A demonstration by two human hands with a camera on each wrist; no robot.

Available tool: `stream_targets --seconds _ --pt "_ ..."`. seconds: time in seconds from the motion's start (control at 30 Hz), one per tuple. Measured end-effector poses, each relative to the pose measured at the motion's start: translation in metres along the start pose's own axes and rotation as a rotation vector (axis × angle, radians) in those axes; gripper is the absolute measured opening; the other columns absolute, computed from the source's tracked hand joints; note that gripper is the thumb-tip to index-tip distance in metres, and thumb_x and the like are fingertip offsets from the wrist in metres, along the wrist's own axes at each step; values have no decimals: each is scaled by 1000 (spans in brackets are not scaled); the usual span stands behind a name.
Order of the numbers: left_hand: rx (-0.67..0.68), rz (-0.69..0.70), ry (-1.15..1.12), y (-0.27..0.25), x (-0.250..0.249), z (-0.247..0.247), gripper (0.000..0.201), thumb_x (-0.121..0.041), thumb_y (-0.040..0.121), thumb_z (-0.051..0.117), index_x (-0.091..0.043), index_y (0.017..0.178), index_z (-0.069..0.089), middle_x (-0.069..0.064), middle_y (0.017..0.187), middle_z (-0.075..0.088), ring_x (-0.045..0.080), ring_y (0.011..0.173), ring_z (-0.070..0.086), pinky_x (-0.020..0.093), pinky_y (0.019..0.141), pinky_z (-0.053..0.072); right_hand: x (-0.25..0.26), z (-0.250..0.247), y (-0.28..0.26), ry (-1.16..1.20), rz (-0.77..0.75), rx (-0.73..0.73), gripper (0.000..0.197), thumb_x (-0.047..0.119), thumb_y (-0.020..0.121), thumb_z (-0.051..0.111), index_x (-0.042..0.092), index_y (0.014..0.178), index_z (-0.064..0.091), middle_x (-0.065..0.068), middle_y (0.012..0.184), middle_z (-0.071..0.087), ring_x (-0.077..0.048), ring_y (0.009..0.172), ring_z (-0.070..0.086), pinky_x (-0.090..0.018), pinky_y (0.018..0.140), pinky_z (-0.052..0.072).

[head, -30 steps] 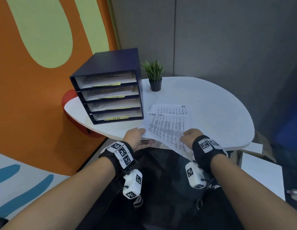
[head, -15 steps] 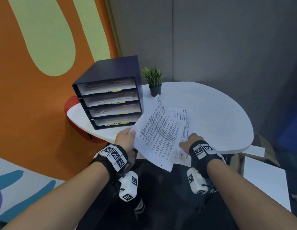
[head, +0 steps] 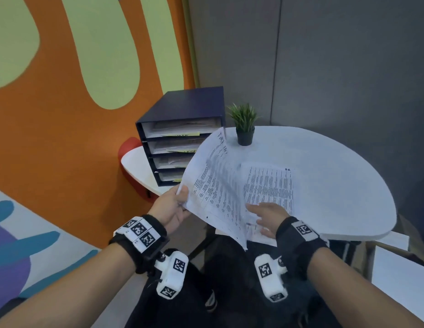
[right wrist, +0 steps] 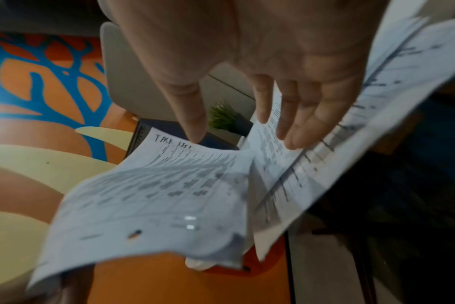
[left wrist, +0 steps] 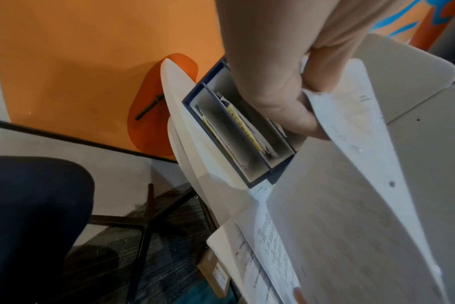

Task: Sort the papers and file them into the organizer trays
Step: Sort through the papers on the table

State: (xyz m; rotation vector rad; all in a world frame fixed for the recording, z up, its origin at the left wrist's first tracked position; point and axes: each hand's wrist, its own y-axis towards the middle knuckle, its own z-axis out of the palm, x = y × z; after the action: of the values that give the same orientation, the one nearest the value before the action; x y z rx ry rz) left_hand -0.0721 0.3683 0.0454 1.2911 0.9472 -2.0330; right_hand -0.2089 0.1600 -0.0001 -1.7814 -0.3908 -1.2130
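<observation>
Lifted higher than before: white printed sheet, pinched by left hand; right hand flat, fingers spread on paper pile at white table near edge; print blurry.

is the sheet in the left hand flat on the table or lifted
Lifted. The left hand pinches the sheet by its edge, tilted up above the table, while the right hand rests open on the remaining papers.

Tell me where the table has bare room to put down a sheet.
The table is bare right of the plant. It is crowded at the left: organizer, papers under the right hand.
</observation>
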Motion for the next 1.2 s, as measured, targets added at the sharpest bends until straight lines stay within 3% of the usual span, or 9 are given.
stream_targets --seconds 0.1,0.27,0.4,0.57,0.73,0.83,0.97,1.07,1.2 --pt "33 -3 -68 -4 -2 -9 30 -13 104 39 -10 130 54 10 124 67 26 115 63 38 90 57 -8 7 -5 145 81 93 67 48 80 71 14 133 47 -9 120 63 -22 103 64 -36 87 54" --pt "62 -20 -218 -6 -1 -21 30 0 101 35 -9 121 57 9 107 74 20 89 74 35 78 61 -9 38 -21 359 158 310 49 48 86 64 14 119 50 -9 97 74 -23 73 65 -30 63 47" --pt "95 -63 -263 -6 0 -29 32 2 98 32 -7 114 58 9 97 75 22 81 74 35 72 62 -16 66 -24 442 124 246 37 24 80 76 5 110 66 -8 83 68 -14 57 58 -24 51 47" --pt "129 -75 -255 -9 -4 -54 46 -26 88 47 0 125 55 21 120 65 34 101 68 46 82 58 -18 62 -21 369 -13 266 28 12 85 71 12 113 67 -4 94 74 -16 68 67 -25 51 50" --pt "154 -108 -186 -3 -19 -74 62 -58 89 46 -11 128 55 18 128 62 36 103 67 46 87 56 -13 54 -18 182 -185 190 46 -1 77 74 12 120 63 -13 104 73 -35 97 69 -48 94 51" --pt "184 -57 96 3 -31 -65 47 -49 91 51 -23 129 59 5 125 68 27 102 70 35 83 58 -8 56 -16 49 -294 149 43 1 83 69 20 121 62 -7 102 75 -30 94 71 -46 91 53" --pt "103 18 86 16 -36 -74 40 -40 99 44 -15 122 65 10 120 69 30 102 70 39 85 58 3 62 -19 52 -321 146 41 0 87 64 25 120 61 -9 97 75 -30 85 72 -40 74 58" --pt "26 61 -91 25 -36 -87 40 -38 98 45 -9 111 68 12 102 72 34 96 68 40 73 56 13 67 -20 39 -367 98 37 7 89 64 35 113 62 1 82 74 -16 63 64 -25 52 49" --pt "30 110 -253 33 -41 -91 41 -29 100 42 -12 75 70 4 65 70 19 58 68 23 52 54 29 75 -13 79 -375 106 40 12 89 66 35 120 61 -5 100 74 -30 86 68 -42 71 55"
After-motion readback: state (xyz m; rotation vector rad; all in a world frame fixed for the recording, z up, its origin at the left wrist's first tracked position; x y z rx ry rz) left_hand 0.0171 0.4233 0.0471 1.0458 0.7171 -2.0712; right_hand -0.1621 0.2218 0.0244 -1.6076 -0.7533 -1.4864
